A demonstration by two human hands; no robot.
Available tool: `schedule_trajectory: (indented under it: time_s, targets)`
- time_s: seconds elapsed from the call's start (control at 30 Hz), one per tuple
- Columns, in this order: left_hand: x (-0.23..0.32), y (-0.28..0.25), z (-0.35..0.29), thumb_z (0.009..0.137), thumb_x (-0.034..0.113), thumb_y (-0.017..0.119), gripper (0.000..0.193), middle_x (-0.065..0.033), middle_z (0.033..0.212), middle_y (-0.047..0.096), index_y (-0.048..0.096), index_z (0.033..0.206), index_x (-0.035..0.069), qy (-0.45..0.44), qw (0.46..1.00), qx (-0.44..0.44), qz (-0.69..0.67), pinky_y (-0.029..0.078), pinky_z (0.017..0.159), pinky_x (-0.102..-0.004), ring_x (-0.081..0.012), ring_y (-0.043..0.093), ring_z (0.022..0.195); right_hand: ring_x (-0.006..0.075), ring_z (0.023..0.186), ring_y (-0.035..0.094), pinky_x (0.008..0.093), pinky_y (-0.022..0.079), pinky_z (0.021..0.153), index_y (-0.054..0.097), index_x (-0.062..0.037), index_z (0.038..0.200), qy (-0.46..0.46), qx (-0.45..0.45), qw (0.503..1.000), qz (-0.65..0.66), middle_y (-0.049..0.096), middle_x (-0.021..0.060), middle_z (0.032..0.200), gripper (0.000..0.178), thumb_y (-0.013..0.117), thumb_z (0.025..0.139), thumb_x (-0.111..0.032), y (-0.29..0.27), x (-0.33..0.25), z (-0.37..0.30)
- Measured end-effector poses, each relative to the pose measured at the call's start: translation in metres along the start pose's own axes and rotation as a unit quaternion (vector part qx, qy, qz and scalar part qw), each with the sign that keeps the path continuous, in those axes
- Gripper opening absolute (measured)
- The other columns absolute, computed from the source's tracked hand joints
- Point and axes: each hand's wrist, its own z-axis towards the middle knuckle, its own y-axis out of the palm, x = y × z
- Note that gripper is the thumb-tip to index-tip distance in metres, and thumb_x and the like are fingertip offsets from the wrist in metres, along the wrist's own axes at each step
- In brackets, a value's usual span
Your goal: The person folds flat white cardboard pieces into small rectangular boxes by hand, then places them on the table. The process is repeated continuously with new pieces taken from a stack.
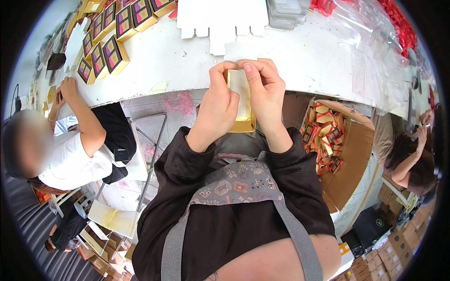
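Between my hands is a small gold cardboard box [244, 125] with a pale inside, held over the table's front edge. My left hand [219, 99] grips its left side, fingers curled at the far end. On the other side my right hand [267, 89] holds it, with the thumb pressed at the far end. Just beyond my fingertips lie flat white card blanks [220, 23]. Whether my fingertips pinch a flap cannot be made out.
Gold boxes with dark window fronts [115, 54] stand in rows at the far left. Clear plastic trays [286, 11] are stacked at the back. A large carton [358, 159] of finished gold boxes stands at my right. Co-workers sit on both sides; a folding chair [112, 218] is at left.
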Motion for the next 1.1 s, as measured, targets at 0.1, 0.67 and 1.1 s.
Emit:
schedule_trajectory:
  time_s: [0.1, 0.67, 1.1]
  targets:
    - [0.004, 0.001, 0.003, 0.081, -0.006, 0.037, 0.05, -0.0235, 0.118, 0.047, 0.026, 0.129, 0.0, -0.01, 0.998, 0.025, -0.053, 0.042, 0.093, -0.0406, -0.0381, 0.053, 0.11, 0.0114, 0.078, 0.057, 0.0244, 0.048, 0.07, 0.057, -0.0018, 0.096, 0.072, 0.051, 0.985, 0.146, 0.058, 0.0049, 0.097, 0.01, 0.062, 0.088, -0.003, 0.007, 0.001, 0.0]
    - [0.005, -0.023, -0.007, 0.087, 0.001, 0.047, 0.037, -0.0208, 0.141, 0.04, 0.035, 0.122, 0.007, 0.0, 0.993, -0.04, 0.109, 0.048, 0.084, -0.0397, -0.041, 0.056, 0.108, 0.0183, 0.09, 0.063, 0.0289, 0.048, 0.083, 0.059, 0.002, 0.106, 0.166, -0.23, 0.953, 0.11, 0.068, 0.014, 0.099, 0.026, 0.061, 0.091, -0.018, -0.023, -0.024, 0.006]
    - [0.003, -0.027, 0.002, 0.084, 0.0, 0.054, 0.021, -0.0091, 0.089, 0.064, 0.061, 0.103, 0.006, 0.059, 0.975, 0.018, 0.212, 0.05, 0.061, -0.0292, -0.0206, 0.064, 0.072, 0.0245, 0.063, 0.064, 0.0332, 0.051, 0.054, 0.057, -0.0016, 0.088, -0.26, -0.234, 0.825, -0.443, 0.063, 0.0077, 0.071, 0.016, 0.061, 0.076, -0.012, -0.023, -0.029, 0.006]
